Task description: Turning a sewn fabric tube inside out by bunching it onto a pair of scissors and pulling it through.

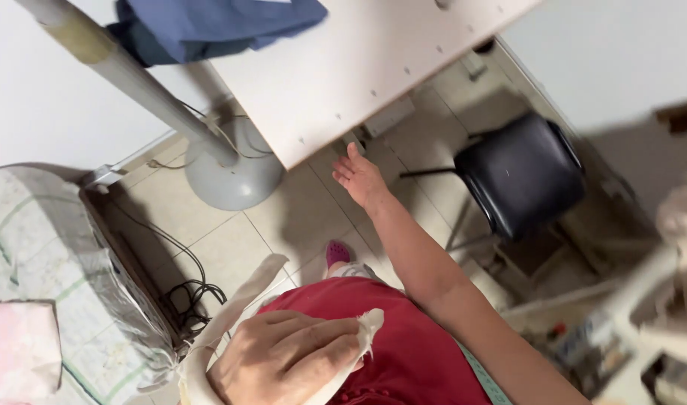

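Already the left hand point(283, 358) is closed around a strip of white cloth point(238, 300), the fingers curled over it and one end poking out past the knuckles near the red garment point(403, 352); the rest of the strip trails away from the grip toward the tiled floor point(231, 247). So the cloth is firmly gathered, but as I judge it, nothing has yet been done with it. The right hand point(360, 176) is stretched far forward of that grip, open and empty, fingers loosely spread just below the edge of the white table point(358, 75), not clearly touching it.

For room: the table edge runs diagonally right above the outstretched hand, and the round fan base point(231, 176) with its pole point(133, 75) sits to the far side of the cloth hand. A black stool point(520, 172) stands beyond the right forearm. Cables point(190, 289) lie near the trailing cloth, beside a covered bundle point(51, 255). Bare tile between fan base and stool is the open lane
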